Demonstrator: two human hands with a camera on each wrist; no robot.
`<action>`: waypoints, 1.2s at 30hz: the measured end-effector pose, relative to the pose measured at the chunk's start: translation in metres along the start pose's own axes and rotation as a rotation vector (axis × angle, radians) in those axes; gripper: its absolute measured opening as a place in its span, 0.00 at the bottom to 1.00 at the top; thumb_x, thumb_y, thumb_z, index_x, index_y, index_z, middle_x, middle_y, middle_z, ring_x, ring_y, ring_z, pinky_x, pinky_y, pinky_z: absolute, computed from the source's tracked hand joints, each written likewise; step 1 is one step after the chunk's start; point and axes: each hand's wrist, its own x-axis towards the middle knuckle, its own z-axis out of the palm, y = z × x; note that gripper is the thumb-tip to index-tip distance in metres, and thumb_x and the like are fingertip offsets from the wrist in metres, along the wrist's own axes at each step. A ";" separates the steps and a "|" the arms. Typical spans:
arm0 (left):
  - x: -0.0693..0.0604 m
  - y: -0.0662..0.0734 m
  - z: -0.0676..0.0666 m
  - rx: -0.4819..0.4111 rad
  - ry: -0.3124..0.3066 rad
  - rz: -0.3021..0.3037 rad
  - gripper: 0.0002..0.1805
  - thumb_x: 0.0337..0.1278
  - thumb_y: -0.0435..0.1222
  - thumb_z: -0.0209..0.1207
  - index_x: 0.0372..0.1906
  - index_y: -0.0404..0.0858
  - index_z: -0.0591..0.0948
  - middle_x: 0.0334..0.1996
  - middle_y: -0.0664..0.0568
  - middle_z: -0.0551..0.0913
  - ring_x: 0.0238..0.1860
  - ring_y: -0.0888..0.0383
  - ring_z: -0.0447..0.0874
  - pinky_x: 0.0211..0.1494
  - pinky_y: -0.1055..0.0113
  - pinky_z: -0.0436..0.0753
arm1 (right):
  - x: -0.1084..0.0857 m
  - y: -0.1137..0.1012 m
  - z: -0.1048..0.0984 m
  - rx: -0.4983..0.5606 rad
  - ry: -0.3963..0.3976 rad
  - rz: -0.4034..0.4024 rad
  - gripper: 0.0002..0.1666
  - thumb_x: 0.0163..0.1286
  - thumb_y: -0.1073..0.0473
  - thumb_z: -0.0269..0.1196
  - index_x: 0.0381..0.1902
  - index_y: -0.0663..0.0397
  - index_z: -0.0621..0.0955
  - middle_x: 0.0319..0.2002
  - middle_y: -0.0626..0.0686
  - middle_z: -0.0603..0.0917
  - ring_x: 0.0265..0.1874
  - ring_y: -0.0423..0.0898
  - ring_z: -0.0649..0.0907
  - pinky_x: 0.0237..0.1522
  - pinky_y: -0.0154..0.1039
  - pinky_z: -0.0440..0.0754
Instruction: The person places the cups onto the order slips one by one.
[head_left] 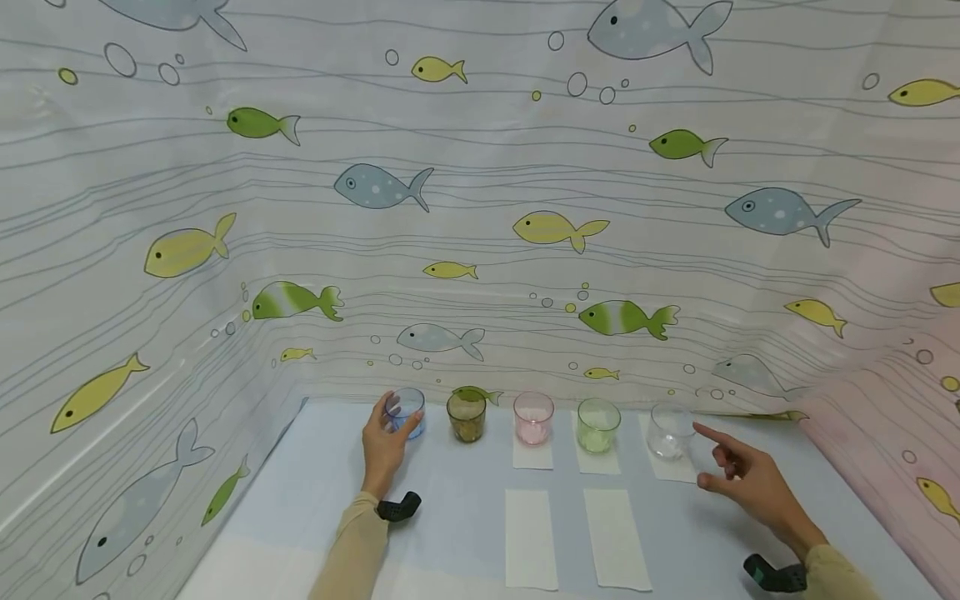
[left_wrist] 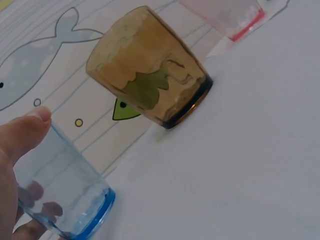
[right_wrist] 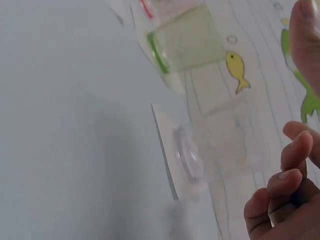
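The left hand (head_left: 384, 446) grasped a smooth, transparent blue tumbler (head_left: 409, 408) at the left end of a row, beside brown (head_left: 467, 418), pink (head_left: 533, 421) and green (head_left: 598, 427) tumblers. The right hand (head_left: 753, 483), its grip released, extended its index finger just beside a clear tumbler (head_left: 670, 433) (set on a white rectangle (head_left: 675, 472)). Fish-printed sheeting (head_left: 480, 125) enclosed the pale table surface (head_left: 450, 525).
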 end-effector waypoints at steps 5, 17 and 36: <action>-0.002 0.001 -0.002 -0.029 -0.022 -0.020 0.44 0.61 0.44 0.76 0.79 0.41 0.69 0.73 0.41 0.76 0.77 0.38 0.69 0.81 0.40 0.68 | -0.010 -0.020 0.028 0.128 -0.079 -0.105 0.40 0.66 0.69 0.74 0.75 0.60 0.74 0.32 0.56 0.70 0.29 0.47 0.71 0.28 0.37 0.72; 0.001 -0.001 -0.002 -0.038 -0.053 -0.023 0.46 0.62 0.47 0.75 0.81 0.42 0.67 0.75 0.43 0.75 0.80 0.39 0.66 0.83 0.42 0.66 | -0.021 -0.090 0.116 -0.028 -0.356 -0.163 0.57 0.57 0.43 0.81 0.82 0.35 0.68 0.43 0.50 0.73 0.43 0.47 0.68 0.38 0.37 0.68; 0.003 -0.005 -0.002 -0.045 -0.058 -0.035 0.45 0.62 0.50 0.74 0.80 0.44 0.68 0.75 0.44 0.74 0.80 0.40 0.65 0.84 0.43 0.65 | -0.027 -0.099 0.156 -0.254 -0.467 -0.225 0.64 0.49 0.22 0.78 0.79 0.42 0.72 0.44 0.40 0.70 0.42 0.35 0.63 0.43 0.37 0.62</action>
